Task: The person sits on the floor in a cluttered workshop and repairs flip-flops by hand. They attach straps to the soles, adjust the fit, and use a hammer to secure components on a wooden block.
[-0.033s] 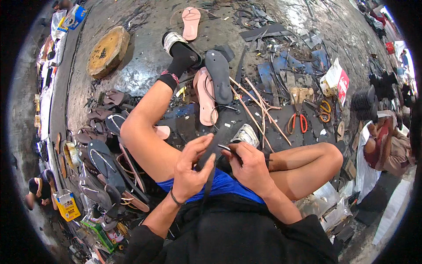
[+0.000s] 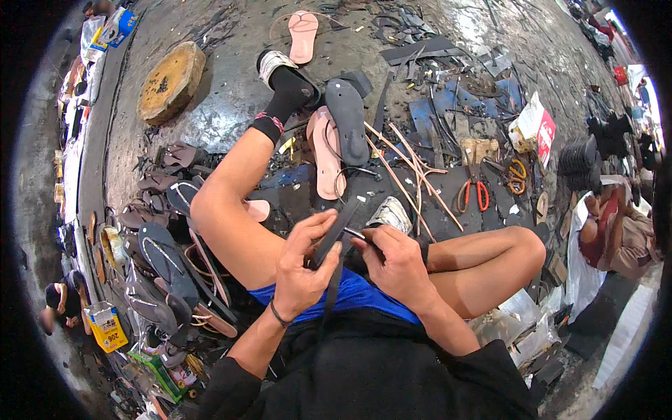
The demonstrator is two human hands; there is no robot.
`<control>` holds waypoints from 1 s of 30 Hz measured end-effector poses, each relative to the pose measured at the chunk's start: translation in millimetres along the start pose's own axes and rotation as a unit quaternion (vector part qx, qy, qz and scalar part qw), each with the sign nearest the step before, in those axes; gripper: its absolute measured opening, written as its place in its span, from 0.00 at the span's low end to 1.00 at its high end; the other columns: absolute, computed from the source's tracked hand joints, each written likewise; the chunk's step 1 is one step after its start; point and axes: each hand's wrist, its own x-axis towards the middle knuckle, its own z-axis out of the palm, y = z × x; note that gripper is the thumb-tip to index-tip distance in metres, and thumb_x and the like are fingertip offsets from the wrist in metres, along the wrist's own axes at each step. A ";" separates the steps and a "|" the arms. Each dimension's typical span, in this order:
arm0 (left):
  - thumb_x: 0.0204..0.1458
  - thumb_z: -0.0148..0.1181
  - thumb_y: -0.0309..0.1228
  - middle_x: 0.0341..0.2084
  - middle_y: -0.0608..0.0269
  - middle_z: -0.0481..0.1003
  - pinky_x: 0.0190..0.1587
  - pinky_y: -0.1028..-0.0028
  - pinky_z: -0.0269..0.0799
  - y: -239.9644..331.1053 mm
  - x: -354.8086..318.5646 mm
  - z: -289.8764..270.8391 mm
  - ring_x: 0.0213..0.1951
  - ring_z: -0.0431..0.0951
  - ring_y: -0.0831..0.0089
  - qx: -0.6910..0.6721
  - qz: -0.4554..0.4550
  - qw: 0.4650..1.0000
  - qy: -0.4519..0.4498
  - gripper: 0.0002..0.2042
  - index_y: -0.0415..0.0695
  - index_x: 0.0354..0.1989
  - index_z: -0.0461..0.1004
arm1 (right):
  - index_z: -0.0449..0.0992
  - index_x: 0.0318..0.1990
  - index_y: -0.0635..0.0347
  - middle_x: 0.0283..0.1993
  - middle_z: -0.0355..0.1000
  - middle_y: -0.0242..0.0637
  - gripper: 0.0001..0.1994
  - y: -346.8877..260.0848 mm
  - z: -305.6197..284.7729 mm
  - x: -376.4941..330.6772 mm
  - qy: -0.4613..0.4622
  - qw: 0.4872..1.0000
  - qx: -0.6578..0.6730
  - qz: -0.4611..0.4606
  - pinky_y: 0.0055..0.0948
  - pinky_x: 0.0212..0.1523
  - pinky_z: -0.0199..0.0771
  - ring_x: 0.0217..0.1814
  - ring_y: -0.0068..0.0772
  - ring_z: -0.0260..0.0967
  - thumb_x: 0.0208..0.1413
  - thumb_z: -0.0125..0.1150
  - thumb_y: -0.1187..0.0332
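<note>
Running slantwise through the left hand [image 2: 306, 257] was a black strap [image 2: 334, 234], clamped between thumb and fingers above the lap; a further black length hung below the thumb, against blue shorts [image 2: 367, 301].

Right hand [image 2: 400, 266]: closed in a pinch on a slim dark tool [image 2: 355, 234] with a shiny end, which pointed left at the strap; whether it touched could not be told. The two hands stood near each other but apart.

Beyond the hands, on the floor: one grey sole [image 2: 348, 122], lying against one pink sole [image 2: 326, 157]. To their right, several pale pink cords [image 2: 413, 171], crossed. Farther right, one pair of red-handled scissors [image 2: 474, 192] and one pair of orange-handled scissors [image 2: 516, 176], with a wood block [image 2: 479, 150] just beside the first.

Left of the legs: a heap of sandals [image 2: 164, 255], dark for the most part, and below it a yellow box [image 2: 108, 325].

Outer items: one pink sandal [image 2: 303, 38] at the far edge; one round wood slab [image 2: 171, 82], upper left; black scraps [image 2: 420, 52] and blue scraps [image 2: 462, 101], upper right; one stack of black soles [image 2: 579, 162], right, near a seated person [image 2: 616, 231].
</note>
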 end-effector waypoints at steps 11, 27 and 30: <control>0.49 0.67 0.17 0.45 0.58 0.69 0.43 0.74 0.75 9.8 2.7 -1.3 0.43 0.76 0.70 0.079 0.001 0.997 0.000 0.14 0.37 0.45 0.77 | 0.77 0.44 0.68 0.34 0.72 0.47 0.11 -4.9 8.2 0.2 -0.012 0.998 0.026 0.054 0.39 0.34 0.74 0.34 0.48 0.73 0.55 0.65 0.76; 0.38 0.73 0.16 0.43 0.52 0.82 0.52 0.64 0.80 26.5 -19.0 -5.0 0.47 0.84 0.58 0.063 0.133 0.989 0.031 0.19 0.39 0.43 0.82 | 0.74 0.51 0.66 0.43 0.71 0.43 0.26 -25.3 -35.6 -18.9 -0.067 0.995 -0.009 -0.068 0.41 0.40 0.73 0.39 0.49 0.68 0.38 0.67 0.81; 0.40 0.73 0.16 0.43 0.50 0.82 0.57 0.59 0.78 33.6 -26.0 -4.4 0.49 0.83 0.56 0.011 0.161 0.987 -0.005 0.17 0.38 0.42 0.82 | 0.73 0.49 0.66 0.44 0.71 0.45 0.29 -30.8 -30.1 -33.4 -0.038 0.997 0.003 -0.064 0.41 0.39 0.73 0.39 0.50 0.68 0.31 0.66 0.82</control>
